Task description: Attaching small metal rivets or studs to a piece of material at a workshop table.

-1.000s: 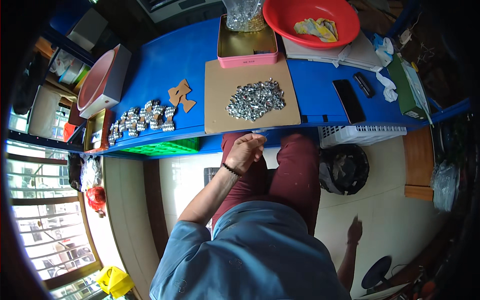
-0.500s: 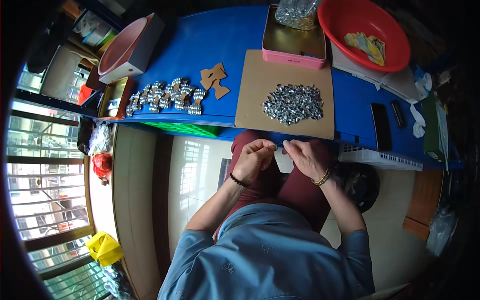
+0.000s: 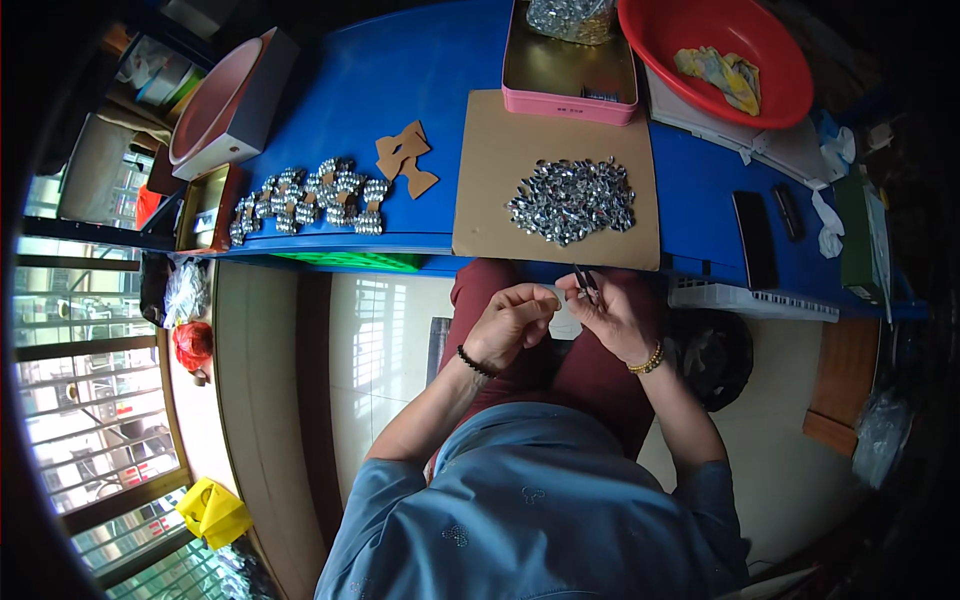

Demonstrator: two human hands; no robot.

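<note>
My left hand [image 3: 514,325] is held above my lap, with thumb and fingertips pinched together. Whatever lies in that pinch is too small to make out. Close beside it on the right is my right hand [image 3: 612,318], fingers curled round a small dark two-pronged tool [image 3: 583,278] whose tips point away from me. The fingertips of both hands almost meet. Just beyond them, a pile of silvery faceted beads [image 3: 572,202] lies on a brown cardboard sheet [image 3: 490,225]. To the left are several bead-wrapped cards [image 3: 340,190] and some bare notched cardboard pieces [image 3: 408,152].
A pink-sided tin [image 3: 570,103] holding a clear bag of beads [image 3: 570,20] stands behind the pile. Right of it is a red basin [image 3: 790,70] with a cloth inside. A phone [image 3: 755,240] lies on the blue table [image 3: 400,60]. A white basket [image 3: 750,298] sits below.
The dark two-pronged tool now shows above my right fingers, and my right hand has turned a little. My left hand keeps its pinch. The whole view has shifted slightly.
</note>
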